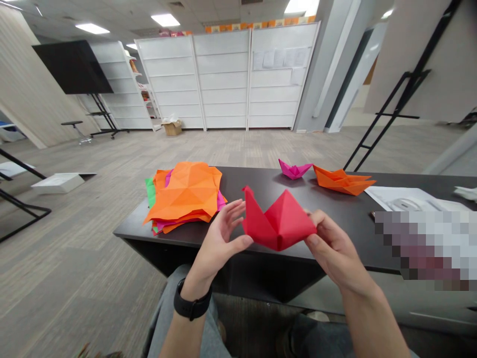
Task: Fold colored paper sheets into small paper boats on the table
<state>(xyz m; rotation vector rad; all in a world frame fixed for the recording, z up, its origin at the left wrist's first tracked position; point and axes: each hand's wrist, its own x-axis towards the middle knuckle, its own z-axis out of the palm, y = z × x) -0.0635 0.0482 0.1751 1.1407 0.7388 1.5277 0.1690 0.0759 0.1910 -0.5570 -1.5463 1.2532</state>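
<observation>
A folded red paper boat [278, 219] is held in the air just above the near edge of a dark table [343, 209]. My left hand [223, 238], with a black watch on its wrist, pinches the boat's left side between thumb and fingers. My right hand [331, 248] grips its right corner. The boat's centre peak points up and its left tip stands high.
A stack of creased orange, pink and green paper sheets [184, 196] lies at the table's left end. A small pink paper boat [294, 170] and a larger orange paper boat [343, 181] sit at the far edge. White printed sheets [406, 199] lie to the right.
</observation>
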